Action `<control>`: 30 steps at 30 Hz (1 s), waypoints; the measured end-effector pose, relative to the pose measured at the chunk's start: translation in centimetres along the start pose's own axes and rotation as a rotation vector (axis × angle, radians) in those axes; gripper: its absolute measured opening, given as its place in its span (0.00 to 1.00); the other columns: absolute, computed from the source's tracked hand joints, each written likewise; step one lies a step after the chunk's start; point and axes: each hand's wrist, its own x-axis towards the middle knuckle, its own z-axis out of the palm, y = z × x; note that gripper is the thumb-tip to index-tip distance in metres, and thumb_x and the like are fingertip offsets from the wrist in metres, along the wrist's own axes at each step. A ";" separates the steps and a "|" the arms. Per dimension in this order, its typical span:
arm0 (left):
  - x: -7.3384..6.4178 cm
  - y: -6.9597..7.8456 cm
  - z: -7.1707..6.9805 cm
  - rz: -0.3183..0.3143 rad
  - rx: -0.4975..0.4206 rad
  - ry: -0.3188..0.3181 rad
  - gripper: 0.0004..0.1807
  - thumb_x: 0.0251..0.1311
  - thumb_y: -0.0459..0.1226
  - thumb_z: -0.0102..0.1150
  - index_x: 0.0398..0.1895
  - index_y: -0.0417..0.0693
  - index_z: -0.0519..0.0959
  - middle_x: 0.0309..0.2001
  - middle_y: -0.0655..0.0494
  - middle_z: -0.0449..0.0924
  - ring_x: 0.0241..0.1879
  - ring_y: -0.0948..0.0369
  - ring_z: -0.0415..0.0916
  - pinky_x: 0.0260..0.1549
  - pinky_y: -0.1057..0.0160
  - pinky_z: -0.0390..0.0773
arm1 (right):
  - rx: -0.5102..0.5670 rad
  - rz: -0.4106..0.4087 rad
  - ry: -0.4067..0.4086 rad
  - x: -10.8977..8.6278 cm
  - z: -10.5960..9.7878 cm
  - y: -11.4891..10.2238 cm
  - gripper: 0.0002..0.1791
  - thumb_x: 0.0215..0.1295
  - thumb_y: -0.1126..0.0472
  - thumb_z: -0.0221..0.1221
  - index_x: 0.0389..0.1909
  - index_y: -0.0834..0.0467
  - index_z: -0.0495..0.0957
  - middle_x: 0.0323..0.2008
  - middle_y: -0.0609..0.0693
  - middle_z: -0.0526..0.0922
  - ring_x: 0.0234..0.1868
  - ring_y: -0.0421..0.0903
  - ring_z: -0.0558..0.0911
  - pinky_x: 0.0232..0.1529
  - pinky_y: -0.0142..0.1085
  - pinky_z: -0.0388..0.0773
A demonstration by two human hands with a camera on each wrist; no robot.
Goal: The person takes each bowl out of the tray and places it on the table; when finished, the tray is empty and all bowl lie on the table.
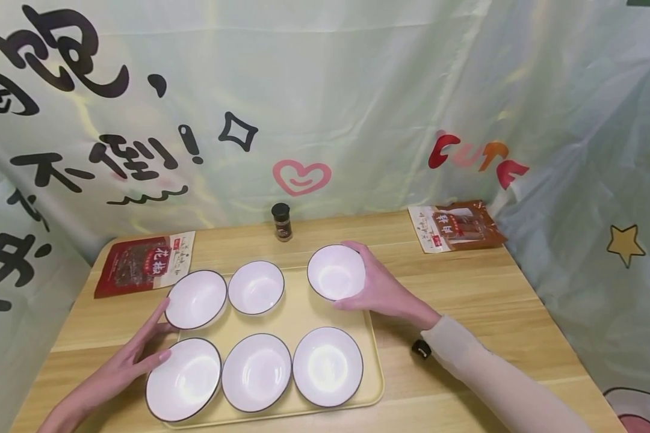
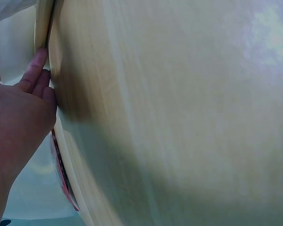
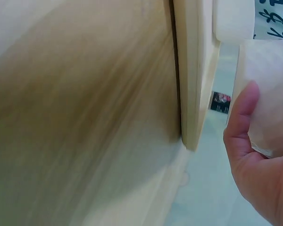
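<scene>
A white bowl (image 1: 334,272) with a dark rim is gripped by my right hand (image 1: 378,287), thumb at the near side and fingers at the far side. It is over the back right corner of a pale yellow tray (image 1: 298,316); the right wrist view shows the held bowl (image 3: 269,103) apart from the tray (image 3: 192,70). My left hand (image 1: 132,359) is at the tray's left edge, thumb by the front left bowl (image 1: 184,379) and index finger by the back left bowl (image 1: 197,299). In the left wrist view its extended fingers (image 2: 34,70) touch the tray's side.
Also on the tray are a back middle bowl (image 1: 256,287), a front middle bowl (image 1: 257,373) and a front right bowl (image 1: 327,367). Behind stand a small black-capped jar (image 1: 282,224), a red spice packet (image 1: 143,264) and a brown packet (image 1: 460,226). A small black object (image 1: 421,349) lies near the right sleeve.
</scene>
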 end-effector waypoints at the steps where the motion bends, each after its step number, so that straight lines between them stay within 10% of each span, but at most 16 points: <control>1: 0.0 0.0 0.0 -0.001 0.000 0.002 0.52 0.83 0.43 0.57 0.89 0.79 0.29 0.81 0.27 0.53 0.78 0.29 0.48 0.62 0.11 0.51 | 0.000 -0.006 0.006 -0.1 -0.2 0.1 0.68 0.44 0.53 0.89 0.84 0.49 0.56 0.74 0.56 0.71 0.66 0.58 0.77 0.65 0.59 0.78; 30: 0.1 -0.2 0.1 -0.014 -0.013 -0.002 0.52 0.84 0.43 0.56 0.89 0.77 0.28 0.81 0.25 0.51 0.79 0.27 0.45 0.65 0.13 0.50 | -0.053 0.060 0.140 -3.1 -5.9 3.1 0.70 0.47 0.53 0.89 0.86 0.54 0.52 0.75 0.64 0.67 0.68 0.66 0.76 0.67 0.65 0.75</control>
